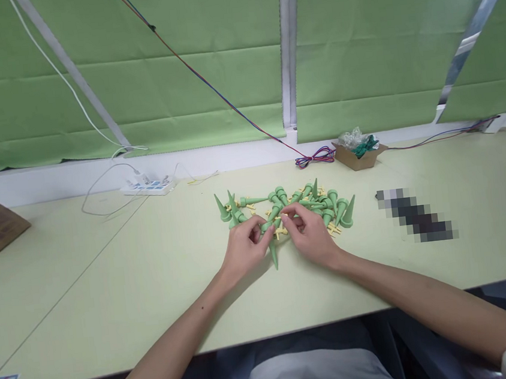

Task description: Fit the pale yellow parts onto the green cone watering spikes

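Before green window blinds (147,92), pale table (163,283)

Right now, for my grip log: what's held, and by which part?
The left hand holds a green spike by its wide head; whether the right hand holds anything cannot be told.

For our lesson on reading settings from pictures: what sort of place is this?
Probably a workroom or office-like workshop. A long pale table carries a power strip and a pile of green cone-shaped pieces, with green blinds behind.
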Tool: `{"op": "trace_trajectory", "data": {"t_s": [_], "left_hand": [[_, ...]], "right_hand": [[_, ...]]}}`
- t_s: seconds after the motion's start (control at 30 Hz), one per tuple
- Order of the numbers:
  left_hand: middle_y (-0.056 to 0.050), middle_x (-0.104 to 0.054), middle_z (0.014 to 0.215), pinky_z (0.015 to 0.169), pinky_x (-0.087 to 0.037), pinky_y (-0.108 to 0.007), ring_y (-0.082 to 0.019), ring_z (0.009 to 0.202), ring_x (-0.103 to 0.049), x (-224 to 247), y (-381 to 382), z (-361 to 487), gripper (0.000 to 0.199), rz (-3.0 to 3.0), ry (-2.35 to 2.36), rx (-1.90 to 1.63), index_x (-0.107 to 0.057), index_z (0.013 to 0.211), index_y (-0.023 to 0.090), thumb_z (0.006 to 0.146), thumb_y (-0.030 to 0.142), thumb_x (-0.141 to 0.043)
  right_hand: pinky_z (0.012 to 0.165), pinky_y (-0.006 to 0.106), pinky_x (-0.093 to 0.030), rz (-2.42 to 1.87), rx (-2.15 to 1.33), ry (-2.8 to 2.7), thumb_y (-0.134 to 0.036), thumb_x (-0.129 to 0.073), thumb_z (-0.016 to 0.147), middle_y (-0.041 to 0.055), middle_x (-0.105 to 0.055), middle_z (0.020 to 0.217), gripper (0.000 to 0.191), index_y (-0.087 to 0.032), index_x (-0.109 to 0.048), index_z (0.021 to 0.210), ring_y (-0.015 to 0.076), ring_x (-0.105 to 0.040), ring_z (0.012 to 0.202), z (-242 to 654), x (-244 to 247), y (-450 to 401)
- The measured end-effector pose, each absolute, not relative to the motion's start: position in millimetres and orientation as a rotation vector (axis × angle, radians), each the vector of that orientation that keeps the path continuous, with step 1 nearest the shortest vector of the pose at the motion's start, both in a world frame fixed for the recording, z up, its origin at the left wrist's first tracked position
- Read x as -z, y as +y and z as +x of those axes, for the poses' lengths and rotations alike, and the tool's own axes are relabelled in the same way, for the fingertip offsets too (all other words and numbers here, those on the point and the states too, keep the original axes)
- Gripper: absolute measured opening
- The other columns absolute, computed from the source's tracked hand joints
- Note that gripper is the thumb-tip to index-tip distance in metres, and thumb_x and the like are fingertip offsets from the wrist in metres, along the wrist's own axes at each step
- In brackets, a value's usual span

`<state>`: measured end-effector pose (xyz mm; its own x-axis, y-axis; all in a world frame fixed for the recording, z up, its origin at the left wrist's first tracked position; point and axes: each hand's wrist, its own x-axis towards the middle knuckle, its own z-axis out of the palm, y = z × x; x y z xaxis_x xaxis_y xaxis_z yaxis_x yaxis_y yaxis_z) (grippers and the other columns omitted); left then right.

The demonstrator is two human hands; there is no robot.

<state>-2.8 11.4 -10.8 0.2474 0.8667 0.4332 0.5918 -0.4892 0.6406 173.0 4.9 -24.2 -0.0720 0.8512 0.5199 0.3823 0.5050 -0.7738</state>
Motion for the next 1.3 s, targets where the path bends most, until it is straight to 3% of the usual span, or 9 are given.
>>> {"op": "trace_trajectory", "data": {"t_s": [0.17, 0.67, 1.3], "left_hand": [[0.006, -0.036, 0.054, 0.052, -0.030, -0.024, -0.010, 0.050, -0.033, 11.3, 12.2, -4.1, 0.022, 2.156, 1.351, -1.185, -0.056, 0.077, 0.019, 0.087, 0.038, -0.059], [0.006, -0.034, 0.055, 0.053, -0.031, -0.025, -0.010, 0.052, -0.033, 14.9, 14.4, -5.1, 0.023, 2.053, 1.368, -1.336, -0.055, 0.078, 0.020, 0.087, 0.040, -0.060], [0.006, -0.033, 0.055, 0.053, -0.031, -0.025, -0.011, 0.053, -0.032, 12.8, 13.5, -4.2, 0.022, 1.991, 1.345, -1.343, -0.055, 0.078, 0.020, 0.085, 0.040, -0.062]], "right_hand": [[0.054, 0.027, -0.041, -1.074, -0.545, -1.683, -0.035, -0.046, 0.096, 0.0034, -0.064, 0.082, 0.018, -0.020, -0.057, 0.095, 0.0123, -0.052, 0.053, 173.2, 23.7, 5.2], [0.053, 0.027, -0.036, -1.074, -0.517, -1.725, -0.030, -0.047, 0.094, -0.0007, -0.058, 0.069, 0.015, -0.020, -0.056, 0.087, 0.0123, -0.045, 0.052, 172.8, 23.9, 5.7], [0.055, 0.027, -0.037, -1.063, -0.554, -1.773, -0.032, -0.045, 0.097, -0.0001, -0.060, 0.072, 0.018, -0.021, -0.057, 0.089, 0.0138, -0.050, 0.056, 174.0, 24.7, 5.9]]}}
